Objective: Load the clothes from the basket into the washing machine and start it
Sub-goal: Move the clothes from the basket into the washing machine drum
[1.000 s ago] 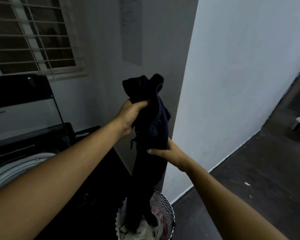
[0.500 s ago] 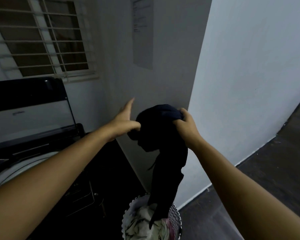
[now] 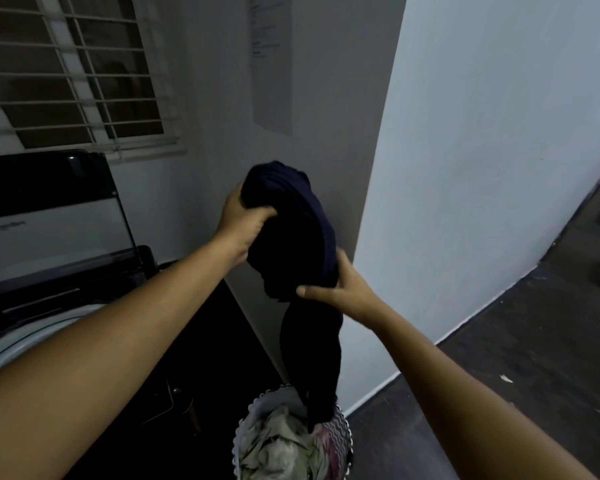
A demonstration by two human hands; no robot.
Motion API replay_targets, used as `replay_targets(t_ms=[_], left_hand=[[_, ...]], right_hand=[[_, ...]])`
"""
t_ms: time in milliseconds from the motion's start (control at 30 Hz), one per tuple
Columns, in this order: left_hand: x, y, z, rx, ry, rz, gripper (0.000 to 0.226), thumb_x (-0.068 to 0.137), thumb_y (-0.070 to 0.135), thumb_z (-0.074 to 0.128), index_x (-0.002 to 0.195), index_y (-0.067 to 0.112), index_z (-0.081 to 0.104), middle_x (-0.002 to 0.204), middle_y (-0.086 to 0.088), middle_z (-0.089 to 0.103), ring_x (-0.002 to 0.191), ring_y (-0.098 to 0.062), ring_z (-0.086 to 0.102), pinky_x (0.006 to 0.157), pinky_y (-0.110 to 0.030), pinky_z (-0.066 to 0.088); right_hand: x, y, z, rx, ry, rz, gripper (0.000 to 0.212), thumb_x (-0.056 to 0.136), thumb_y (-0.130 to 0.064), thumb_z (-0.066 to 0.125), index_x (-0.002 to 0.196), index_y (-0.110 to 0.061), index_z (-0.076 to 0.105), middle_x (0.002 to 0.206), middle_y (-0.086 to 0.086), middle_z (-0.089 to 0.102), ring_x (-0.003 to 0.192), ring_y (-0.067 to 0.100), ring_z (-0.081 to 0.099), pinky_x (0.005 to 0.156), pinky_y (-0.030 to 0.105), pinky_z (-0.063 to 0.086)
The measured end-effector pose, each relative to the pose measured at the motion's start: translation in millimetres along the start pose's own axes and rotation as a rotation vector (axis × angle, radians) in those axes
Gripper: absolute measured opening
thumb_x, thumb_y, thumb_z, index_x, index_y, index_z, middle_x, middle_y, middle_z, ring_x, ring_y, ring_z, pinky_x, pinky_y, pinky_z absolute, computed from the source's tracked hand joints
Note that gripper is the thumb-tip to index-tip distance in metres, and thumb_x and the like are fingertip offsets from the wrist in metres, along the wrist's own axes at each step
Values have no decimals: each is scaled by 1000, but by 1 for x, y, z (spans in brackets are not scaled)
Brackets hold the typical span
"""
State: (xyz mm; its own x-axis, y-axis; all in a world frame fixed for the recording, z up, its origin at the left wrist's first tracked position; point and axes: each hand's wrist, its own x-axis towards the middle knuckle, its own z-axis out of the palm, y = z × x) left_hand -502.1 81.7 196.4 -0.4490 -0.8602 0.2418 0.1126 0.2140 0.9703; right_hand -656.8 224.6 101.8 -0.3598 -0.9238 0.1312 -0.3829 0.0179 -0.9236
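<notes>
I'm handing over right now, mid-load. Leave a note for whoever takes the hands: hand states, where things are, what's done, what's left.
Left hand: grips the top of the bunched dark navy garment.
Right hand: grips the same garment lower down.
The garment's tail hangs into the round scallop-rimmed laundry basket, which holds pale crumpled clothes.
Top-loading washing machine at left, dark lid up.
Done: garment lifted.
Left: drop it in, load the rest, close the lid, start.

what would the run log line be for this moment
step: loading | garment: hangs down to basket | left hand: grips top | right hand: grips lower | washer: lid up
</notes>
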Motion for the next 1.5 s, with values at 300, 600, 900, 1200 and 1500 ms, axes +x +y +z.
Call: replay_targets(t_ms=[300, 600, 900, 1200, 1500], left_hand=[[13, 39, -26, 38, -49, 72, 70, 73, 24, 82, 137, 19, 56, 121, 2, 69, 107, -13, 67, 90, -31, 57], [-6, -9, -43, 387, -279, -51, 82, 85, 5, 70, 149, 31, 26, 128, 7, 52, 113, -11, 53, 82, -12, 46], [-19, -15, -47, 693, -322, 69, 138, 46, 41, 98, 153, 29, 11, 155, 8, 17, 132, -5, 35, 103, -21, 38], [-11, 8, -75, 539, 135, 204, 61, 78, 23, 81, 132, 25, 55, 111, 12, 58, 102, -10, 58, 80, -19, 44], [8, 54, -177, 73, 268, 152, 47, 75, 7, 80, 118, 16, 65, 105, 4, 71, 96, -6, 69, 85, -27, 58]], right_hand=[[11, 18, 8, 199, 86, 218, 12, 100, -9, 55, 105, -11, 66, 96, 17, 70, 83, 25, 68, 71, 36, 56], [46, -82, 4, 336, 97, 87, 22, 104, -22, 51, 124, -15, 56, 108, 9, 70, 95, 24, 70, 77, 34, 58], [45, -110, 24, -11, -22, -106, 33, 79, -25, 52, 106, -6, 45, 91, 7, 58, 82, 19, 59, 70, 39, 51], [56, -118, 47, 212, -215, -210, 51, 79, -4, 66, 128, -5, 54, 116, 13, 65, 104, 23, 65, 88, 37, 55], [71, -63, 149, -135, -292, 120, 63, 83, -41, 79, 138, -23, 54, 126, -1, 66, 110, 18, 65, 93, 38, 56]])
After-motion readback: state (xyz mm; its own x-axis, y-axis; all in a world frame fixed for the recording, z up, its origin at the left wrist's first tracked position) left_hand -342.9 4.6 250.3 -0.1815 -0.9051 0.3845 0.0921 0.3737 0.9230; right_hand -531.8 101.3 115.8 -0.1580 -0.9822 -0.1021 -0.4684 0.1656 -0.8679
